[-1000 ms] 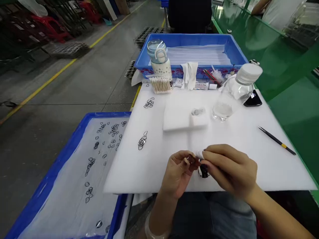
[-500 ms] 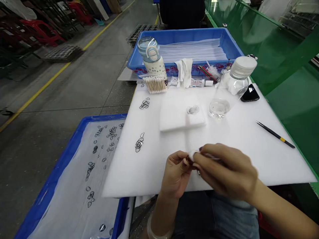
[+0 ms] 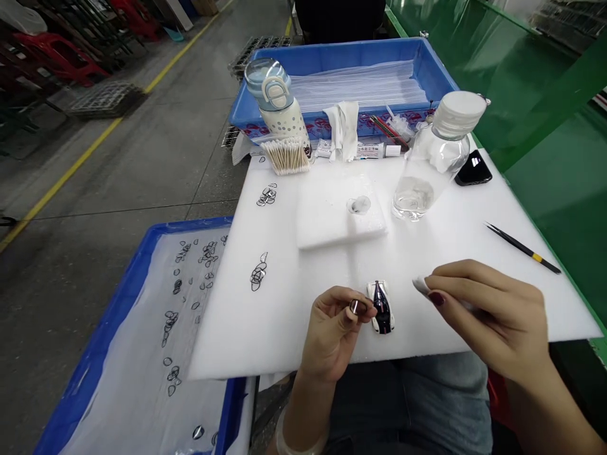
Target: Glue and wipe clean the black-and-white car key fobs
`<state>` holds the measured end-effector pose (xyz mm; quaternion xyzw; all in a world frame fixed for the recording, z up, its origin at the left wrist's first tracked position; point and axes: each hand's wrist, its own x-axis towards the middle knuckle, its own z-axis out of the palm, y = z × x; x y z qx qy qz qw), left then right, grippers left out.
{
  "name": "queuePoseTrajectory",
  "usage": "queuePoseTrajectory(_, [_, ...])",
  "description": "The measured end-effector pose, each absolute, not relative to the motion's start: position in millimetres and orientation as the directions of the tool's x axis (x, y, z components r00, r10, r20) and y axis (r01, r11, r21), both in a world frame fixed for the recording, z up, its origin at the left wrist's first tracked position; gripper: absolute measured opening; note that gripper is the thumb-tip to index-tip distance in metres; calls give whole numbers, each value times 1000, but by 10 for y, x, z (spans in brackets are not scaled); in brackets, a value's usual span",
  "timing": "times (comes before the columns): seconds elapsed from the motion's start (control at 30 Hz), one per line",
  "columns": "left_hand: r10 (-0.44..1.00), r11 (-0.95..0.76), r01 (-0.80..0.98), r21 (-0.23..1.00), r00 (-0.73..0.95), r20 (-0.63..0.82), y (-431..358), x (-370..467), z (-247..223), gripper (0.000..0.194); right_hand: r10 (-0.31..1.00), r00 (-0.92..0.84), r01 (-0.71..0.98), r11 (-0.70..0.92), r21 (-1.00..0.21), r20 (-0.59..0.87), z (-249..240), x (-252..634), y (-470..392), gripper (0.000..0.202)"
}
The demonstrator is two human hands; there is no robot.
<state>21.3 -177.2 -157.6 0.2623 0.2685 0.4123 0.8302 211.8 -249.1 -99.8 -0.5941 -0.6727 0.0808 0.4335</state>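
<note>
A white foam sheet is covering the worktable, with a clear bottle standing toward its far side. The right hand is hovering over the sheet, pinching a white swab. The left hand is gripping what looks like a small dark lens, just beside a toy car lying on the foam.

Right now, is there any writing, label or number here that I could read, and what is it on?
None can be read.
Tube by the blue tray: print on it, too small to read.
Tray's front edge: red pattern, blurred.
Phone: a small white mark, not legible.
Bottle and flask: no text shows.
</note>
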Motion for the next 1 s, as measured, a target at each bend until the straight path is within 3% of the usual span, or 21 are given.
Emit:
queuePoseTrajectory(0.1, [873, 372, -447, 814, 467, -142, -1797, 122, -1562, 20, 898, 161, 657, 212, -723, 409, -1194, 2062, -2548, 16])
queuePoseTrajectory(0.2, [940, -1, -112, 994, 340, 39, -1848, 32, -1568, 13, 926, 220, 576, 132, -807, 308, -1357, 1987, -2594, 11])
queuePoseTrajectory(0.3, [896, -386, 256, 886, 332, 294, -1914, 18, -1578, 23, 935, 246, 552, 81, -830, 256, -1463, 1910, -2612, 9])
queuePoseTrajectory(0.4, [808, -561, 337, 757, 424, 410, -1985, 77, -1581, 27, 940, 212, 591, 93, -801, 266, -1523, 1857, -2607, 9])
queuePoseTrajectory(0.57, [768, -608, 342, 717, 482, 421, -2053, 169, -1600, 25, 960, 149, 634, 91, -768, 237, -1546, 1848, -2605, 10])
queuePoseTrajectory(0.83, [862, -438, 400, 806, 441, 249, -1991, 95, -1610, 28, 973, 142, 641, 50, -766, 182, -1522, 1858, -2613, 8])
queuePoseTrajectory(1.0, [866, -421, 398, 815, 445, 230, -2004, 90, -1613, 34, 981, 134, 637, 25, -770, 143, -1511, 1866, -2613, 8])
